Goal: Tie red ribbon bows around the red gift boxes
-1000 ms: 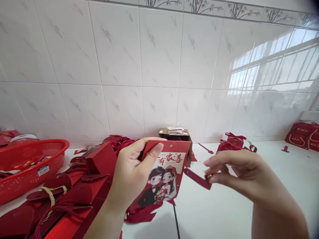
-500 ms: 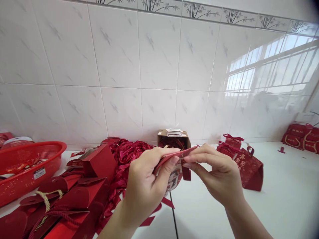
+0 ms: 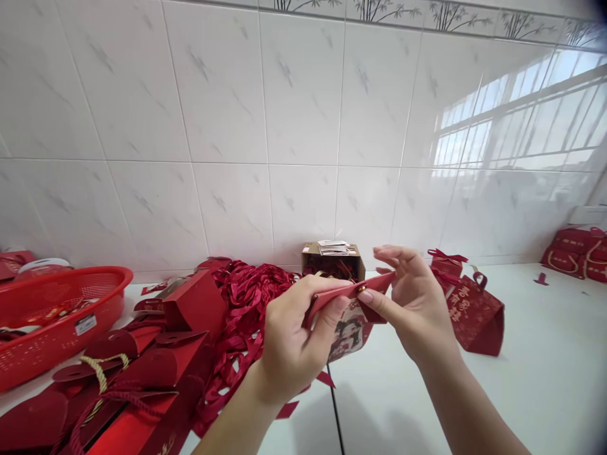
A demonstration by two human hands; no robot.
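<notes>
My left hand (image 3: 296, 338) grips a red gift box (image 3: 348, 319) printed with a cartoon couple, tilted so its top edge faces me. My right hand (image 3: 412, 303) meets it from the right, thumb and forefinger pinched on the box's top flap, where a small gold piece shows; the other fingers are spread upward. Both hands are raised above the white counter (image 3: 535, 366), in front of a small brown cardboard box (image 3: 332, 259) by the wall.
A red plastic basket (image 3: 57, 316) stands at far left. Flat red boxes with rope handles (image 3: 123, 373) lie at lower left beside a heap of red ribbons (image 3: 246, 297). Finished red boxes (image 3: 474, 313) stand to the right, more red bags (image 3: 576, 249) at far right.
The box has tipped from facing me to edge-on. My right hand came in from the right with a red strip and now pinches the top flap.
</notes>
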